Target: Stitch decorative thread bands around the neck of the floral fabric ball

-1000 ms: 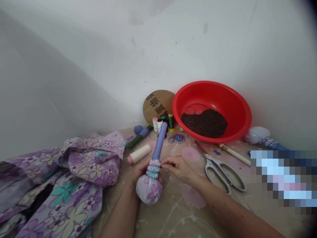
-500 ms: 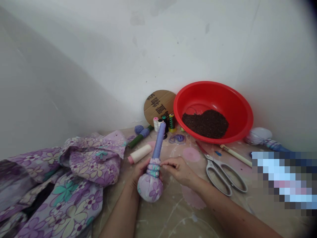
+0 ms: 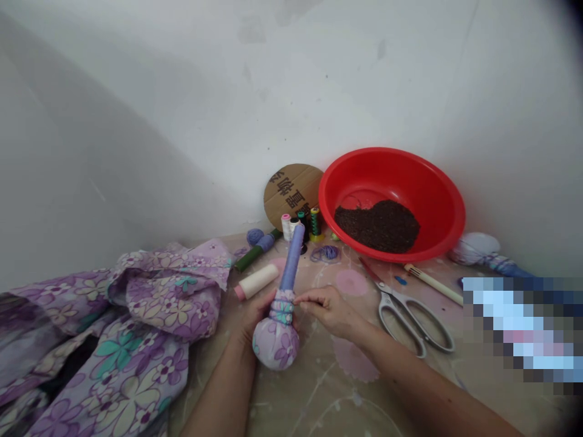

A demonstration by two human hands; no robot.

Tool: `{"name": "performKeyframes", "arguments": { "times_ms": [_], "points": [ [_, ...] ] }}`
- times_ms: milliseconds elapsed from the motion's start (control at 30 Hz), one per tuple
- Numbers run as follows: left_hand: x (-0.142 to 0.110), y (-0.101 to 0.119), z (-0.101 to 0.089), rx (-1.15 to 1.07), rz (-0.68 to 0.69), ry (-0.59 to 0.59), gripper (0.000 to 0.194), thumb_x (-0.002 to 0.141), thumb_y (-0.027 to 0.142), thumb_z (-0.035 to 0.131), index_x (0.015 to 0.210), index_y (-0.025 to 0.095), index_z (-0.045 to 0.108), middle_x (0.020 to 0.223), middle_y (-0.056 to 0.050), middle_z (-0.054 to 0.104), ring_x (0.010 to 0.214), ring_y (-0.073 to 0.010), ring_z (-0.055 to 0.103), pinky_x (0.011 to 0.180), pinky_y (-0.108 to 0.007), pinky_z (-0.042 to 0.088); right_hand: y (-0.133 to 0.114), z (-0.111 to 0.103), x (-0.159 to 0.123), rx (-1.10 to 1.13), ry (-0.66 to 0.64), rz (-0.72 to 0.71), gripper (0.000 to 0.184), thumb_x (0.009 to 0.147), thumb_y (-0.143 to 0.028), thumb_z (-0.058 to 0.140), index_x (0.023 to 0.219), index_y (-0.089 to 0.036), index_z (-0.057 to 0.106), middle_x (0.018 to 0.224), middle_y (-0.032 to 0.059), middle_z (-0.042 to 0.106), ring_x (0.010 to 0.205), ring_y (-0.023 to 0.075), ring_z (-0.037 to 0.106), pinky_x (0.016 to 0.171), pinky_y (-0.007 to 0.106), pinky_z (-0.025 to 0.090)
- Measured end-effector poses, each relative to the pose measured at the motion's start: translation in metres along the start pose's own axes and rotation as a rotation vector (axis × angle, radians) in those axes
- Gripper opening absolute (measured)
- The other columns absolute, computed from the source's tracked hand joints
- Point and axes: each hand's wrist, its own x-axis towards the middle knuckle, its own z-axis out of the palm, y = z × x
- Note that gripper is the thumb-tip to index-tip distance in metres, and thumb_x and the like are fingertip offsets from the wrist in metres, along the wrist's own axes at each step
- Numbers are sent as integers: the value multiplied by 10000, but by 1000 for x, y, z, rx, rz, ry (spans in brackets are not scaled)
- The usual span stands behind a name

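Here, the left hand point(image 3: 253, 318) wraps around the floral-headed stick point(image 3: 276, 347) above the tablecloth point(image 3: 319, 376); the right hand point(image 3: 331, 312) pinches beside its neck cord point(image 3: 281, 316), on what I cannot tell. Slack there could let it unwind.

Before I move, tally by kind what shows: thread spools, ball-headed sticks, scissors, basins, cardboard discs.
Thread spools: 5 (one lying spool; four upright spools, partly overlapping)
Ball-headed sticks: 2 (floral stick in the left hand; white stick at right)
Scissors: 1
Red basin: 1
Cardboard disc: 1
Total: 10
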Motion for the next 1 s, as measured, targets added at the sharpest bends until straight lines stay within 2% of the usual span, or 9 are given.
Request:
{"name": "performKeyframes", "arguments": {
  "times_ms": [300,433,567,867,1000],
  "points": [
    [-6,3,6,56,0,58,341,883,340,358,885,111,610,623,-37,675,734,-236,673,679,-337,480,0,-1,0,-15,-18,37,247,782,-233,514,860,-169,739,725,16,710,652,155,608,621,257,461],
    [-4,3,4,33,-2,58,267,822,366,478,889,144,610,640,-50,684,734,-245,673,666,-337,487,-1,-2,0,-31,-22,59,262,770,-211,509,889,-147,734,719,16,698,620,142,580,600,253,442],
    [-3,4,3,36,-19,58,297,726,409,603,894,164,607,675,-73,687,738,-255,669,653,-336,488,-1,-2,0,-29,-25,75,275,768,-213,504,913,-157,731,742,14,699,633,141,580,601,252,443],
    [-2,3,2,40,1,76,329,690,424,641,868,151,590,656,-58,661,735,-246,657,670,-332,484,-4,-2,0,-10,-44,70,265,762,-214,499,874,-170,734,718,8,711,637,152,605,609,253,456],
    [1,0,-1,-1,3,79,340,688,421,655,836,126,576,591,-35,618,642,-214,639,641,-316,480,-5,0,0,25,-50,95,262,765,-233,495,841,-172,738,686,6,706,648,160,620,618,257,468]
  ]
}}
